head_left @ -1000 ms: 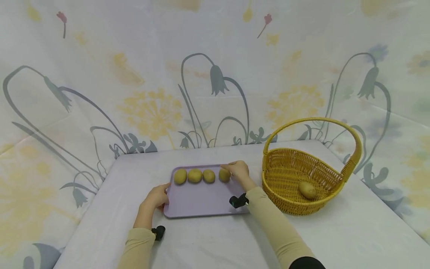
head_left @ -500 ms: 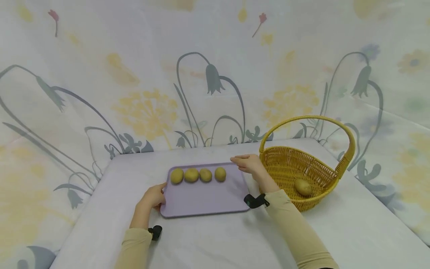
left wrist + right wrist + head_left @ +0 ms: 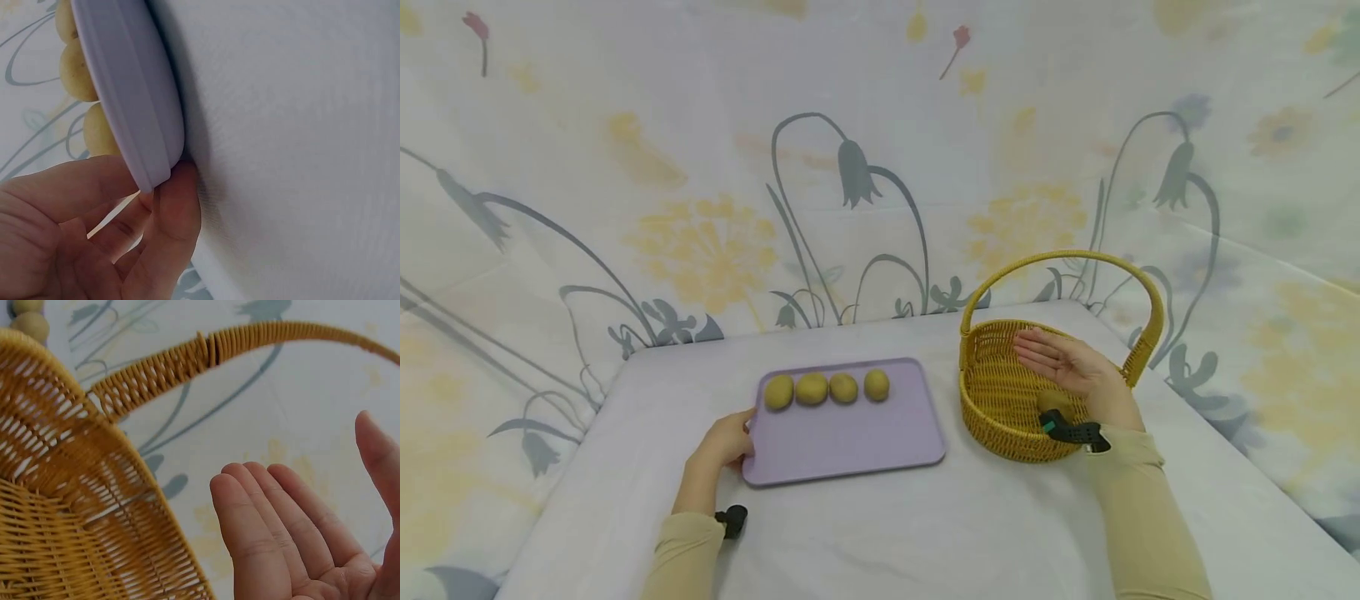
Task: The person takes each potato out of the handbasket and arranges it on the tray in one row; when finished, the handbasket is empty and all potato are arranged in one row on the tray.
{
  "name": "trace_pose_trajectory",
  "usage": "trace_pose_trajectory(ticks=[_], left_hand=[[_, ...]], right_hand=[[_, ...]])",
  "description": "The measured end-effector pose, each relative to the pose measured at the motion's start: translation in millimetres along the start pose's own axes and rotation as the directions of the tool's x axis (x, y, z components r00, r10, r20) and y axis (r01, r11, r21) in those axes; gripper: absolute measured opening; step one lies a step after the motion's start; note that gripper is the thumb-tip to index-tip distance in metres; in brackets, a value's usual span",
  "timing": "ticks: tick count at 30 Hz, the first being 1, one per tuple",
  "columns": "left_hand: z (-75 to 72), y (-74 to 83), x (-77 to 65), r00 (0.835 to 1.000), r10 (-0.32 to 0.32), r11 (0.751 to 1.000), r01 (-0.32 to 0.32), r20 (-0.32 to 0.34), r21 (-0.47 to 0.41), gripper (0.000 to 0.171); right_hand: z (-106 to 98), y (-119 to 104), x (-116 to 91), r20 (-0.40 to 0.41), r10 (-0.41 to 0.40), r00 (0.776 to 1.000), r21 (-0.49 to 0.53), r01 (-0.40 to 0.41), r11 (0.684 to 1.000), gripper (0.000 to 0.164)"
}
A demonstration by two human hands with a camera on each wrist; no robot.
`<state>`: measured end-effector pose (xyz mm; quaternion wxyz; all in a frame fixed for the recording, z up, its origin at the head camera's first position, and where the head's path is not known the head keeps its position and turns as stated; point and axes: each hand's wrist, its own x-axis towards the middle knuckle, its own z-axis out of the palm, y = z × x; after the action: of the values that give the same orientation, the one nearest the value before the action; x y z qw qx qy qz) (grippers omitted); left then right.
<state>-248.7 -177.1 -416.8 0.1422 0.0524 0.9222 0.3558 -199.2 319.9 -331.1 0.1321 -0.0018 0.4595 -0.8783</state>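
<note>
My left hand [image 3: 727,440] pinches the left rim of a lilac tray [image 3: 850,442], thumb on top and fingers beneath, as the left wrist view shows. Several potatoes [image 3: 812,389] stand in a row along the tray's far side. Over the right part of a yellow wicker basket [image 3: 1003,437] hovers my right hand [image 3: 1067,367], its fingers straight and holding nothing. One potato [image 3: 1054,403] lies inside the basket, partly hidden by the wrist camera. In the right wrist view the basket's woven wall [image 3: 125,506] is left of the outstretched fingers [image 3: 250,537].
The basket's tall arched handle [image 3: 1060,257] rises above its opening. A white cloth [image 3: 880,533] covers the table. Behind it hangs a floral backdrop [image 3: 737,167].
My right hand has let go of the rightmost potato on the tray and moved right to above the basket. The left hand keeps its hold on the tray. The head view has shifted slightly right.
</note>
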Motion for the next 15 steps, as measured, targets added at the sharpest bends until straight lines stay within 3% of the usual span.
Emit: trace_pose_trajectory(ticks=[8,11,15], left_hand=[[1.2,-2.3,-0.5,1.000,0.003,1.000,-0.003,-0.002,-0.015,0.074],[1.4,-1.8,-1.1,1.000,-0.001,1.000,0.001,-0.001,-0.023,0.074],[-0.3,0.0,-2.4,1.000,-0.007,1.000,0.007,-0.012,-0.014,0.074]], right_hand=[[-40,-8,6,-0.152,0.071,0.986,0.113,-0.054,0.992,0.024],[-52,-8,4,-0.140,0.096,0.986,0.110,-0.081,0.991,0.026],[-63,-8,1,-0.062,0.117,0.991,0.071,-0.112,0.991,0.033]])
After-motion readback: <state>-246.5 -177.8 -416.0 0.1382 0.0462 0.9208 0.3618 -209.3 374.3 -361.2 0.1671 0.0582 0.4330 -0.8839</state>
